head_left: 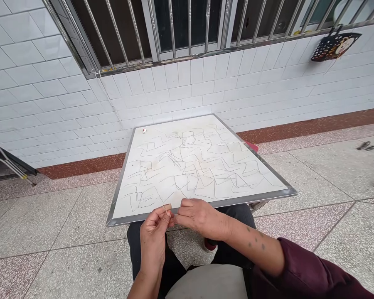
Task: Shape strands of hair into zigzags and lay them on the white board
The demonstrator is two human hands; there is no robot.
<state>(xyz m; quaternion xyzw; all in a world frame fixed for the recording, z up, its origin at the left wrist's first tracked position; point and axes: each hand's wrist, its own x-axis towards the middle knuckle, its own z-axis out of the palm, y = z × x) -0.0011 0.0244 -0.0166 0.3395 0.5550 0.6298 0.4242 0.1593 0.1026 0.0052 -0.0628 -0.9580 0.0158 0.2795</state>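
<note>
Just above the table's near edge, my left hand is closed in a pinch between thumb and forefinger. A thin, pale, thread-like piece shows at its fingertips; its kind is too small to make out. Beside it, my right hand is also closed, with its bent fingertips meeting those of the left. Whatever the right fingers grip is hidden. Below and ahead of both hands lies a white tabletop with a grey metal rim, covered with many thin, dark, crooked lines.
A small white and red object sits at the table's far left corner. Beyond the table stands a white tiled wall with a barred window. A patterned bag hangs at the right. Speckled floor tiles surround the table.
</note>
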